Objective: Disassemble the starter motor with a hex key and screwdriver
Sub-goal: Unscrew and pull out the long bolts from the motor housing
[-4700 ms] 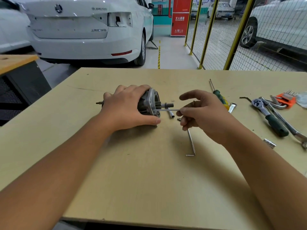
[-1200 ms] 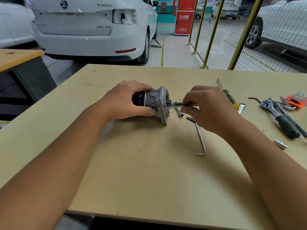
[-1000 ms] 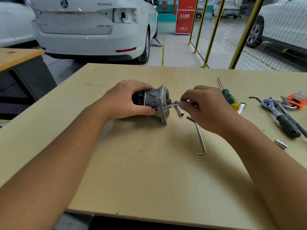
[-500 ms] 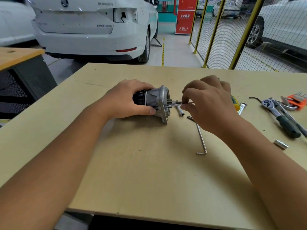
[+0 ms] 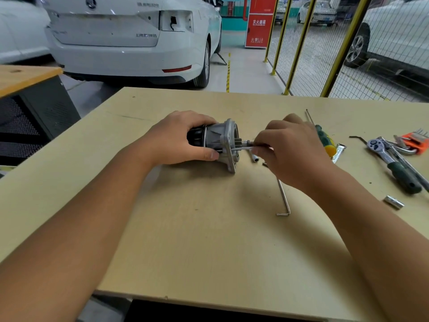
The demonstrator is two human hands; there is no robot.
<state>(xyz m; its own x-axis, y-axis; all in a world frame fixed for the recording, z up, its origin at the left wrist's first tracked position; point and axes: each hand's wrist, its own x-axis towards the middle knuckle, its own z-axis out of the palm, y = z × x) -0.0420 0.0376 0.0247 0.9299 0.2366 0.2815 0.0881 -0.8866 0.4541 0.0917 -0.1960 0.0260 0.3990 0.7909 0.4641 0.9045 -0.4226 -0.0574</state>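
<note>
— What's your right hand (image 5: 286,152) doing?

— It's pinching a thin silver rod (image 5: 242,148), a long bolt or a hex key shaft, I can't tell which, that runs level into the flanged end of the starter motor (image 5: 217,141). My fingertips (image 5: 256,151) are curled round its outer end, just beside the little pinion shaft that sticks out of the housing.

— And the left?

— My left hand (image 5: 178,138) is wrapped over the dark body of the motor, thumb along the near side, pressing it down on the surface (image 5: 209,240). The motor lies on its side between my two hands, flange toward the right one.

— What could go wrong?

— The body is round, so I reckon it could roll if my left grip slackens while I twist or pull. My pinch is slight, too, and the rod is slim and smooth; it could slip, or cock sideways in its hole and bind if I don't keep it in line with the motor.

— Anything loose nearby?

— A small socket (image 5: 254,157) lies just past the flange, under my right fingers, and an L-shaped hex key (image 5: 283,198) lies on the surface below my right wrist. A careless sweep of the forearm could knock either away. Further right are the screwdriver (image 5: 325,140), a ratchet (image 5: 394,163), an orange hex key set (image 5: 415,145) and another socket (image 5: 393,202), all well apart from the motor.
</note>
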